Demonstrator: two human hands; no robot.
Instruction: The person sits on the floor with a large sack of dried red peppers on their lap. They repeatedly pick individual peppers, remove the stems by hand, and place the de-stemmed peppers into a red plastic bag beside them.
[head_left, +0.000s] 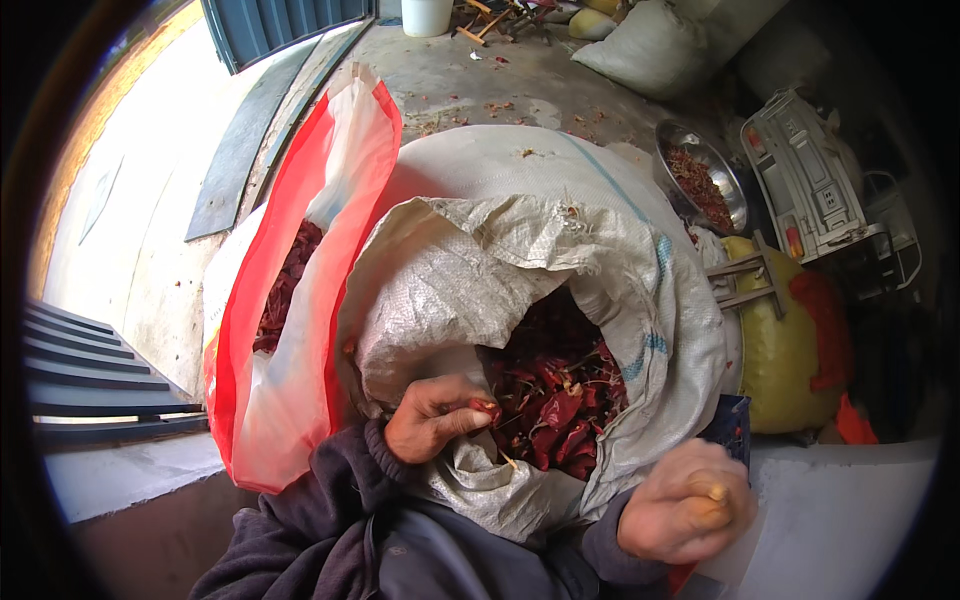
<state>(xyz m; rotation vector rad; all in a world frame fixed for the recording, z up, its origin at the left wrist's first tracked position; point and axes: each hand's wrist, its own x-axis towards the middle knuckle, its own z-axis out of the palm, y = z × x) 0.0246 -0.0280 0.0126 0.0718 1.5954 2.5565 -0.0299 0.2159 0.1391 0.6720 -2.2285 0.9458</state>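
Note:
A large white woven sack (420, 277) stands open before me, its rim folded and crumpled. Dried red chili peppers (562, 412) with stems lie inside it. Over the left part of the opening, my left hand (435, 420) pinches a dried red chili pepper (486, 407) between thumb and fingers. My right hand (686, 506) is at the lower right, outside the sack and beside a dark blue crate (731, 427); it is blurred, with its fingers curled, and I cannot tell whether anything is in it. A red and white plastic bag (341, 300) holding more dark red chilies (289, 285) stands to the left.
At the right are a steel bowl (731, 176) of red scraps, a small wooden stool (757, 277), a yellow sack (780, 345) and a toy-like white vehicle body (810, 176). A white bucket (426, 16) and a full sack (652, 49) stand farther back.

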